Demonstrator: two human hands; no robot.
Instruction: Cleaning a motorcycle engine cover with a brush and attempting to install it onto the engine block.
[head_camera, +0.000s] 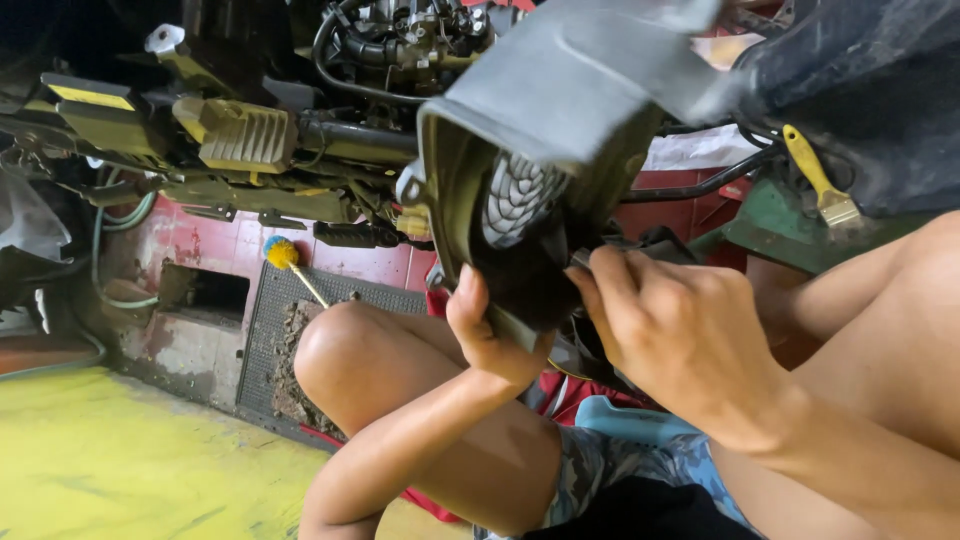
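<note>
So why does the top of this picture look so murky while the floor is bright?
Head view: daylight hits the yellow floor and both the left hand and right hand; the engine parts above sit in deep shadow; the grey cover close to the lens is soft and slightly blurred.

Showing two bare forearms, no sleeves, no watch, no rings or gloves on the left hand at frame centre or the right hand just right of it. Wearing patterned shorts in blue-grey camouflage tones, peeking out at the lower middle of the frame. Leaving both knees and thighs uncovered, at lower centre and far right.
</note>
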